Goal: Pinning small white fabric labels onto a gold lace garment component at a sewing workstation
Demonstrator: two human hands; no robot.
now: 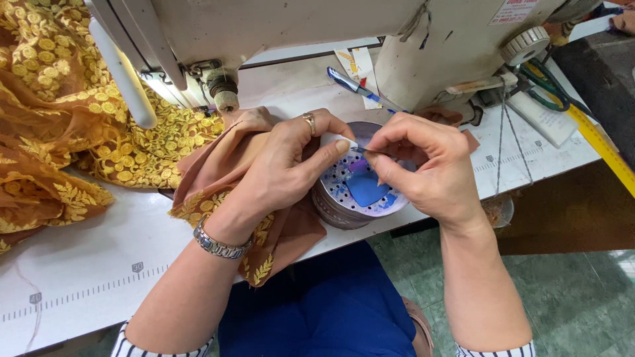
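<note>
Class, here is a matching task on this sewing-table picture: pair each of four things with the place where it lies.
Things:
1. ring
2. wristwatch
3. blue pen
4. round container

Places:
A. on the table by the base of the sewing machine
B. at the table's front edge, under both hands
C. on a finger of the left hand
D. around the left wrist

Pairs: 1-C, 2-D, 3-A, 4-B

The right hand meets the left hand's fingertips above the container.
</note>
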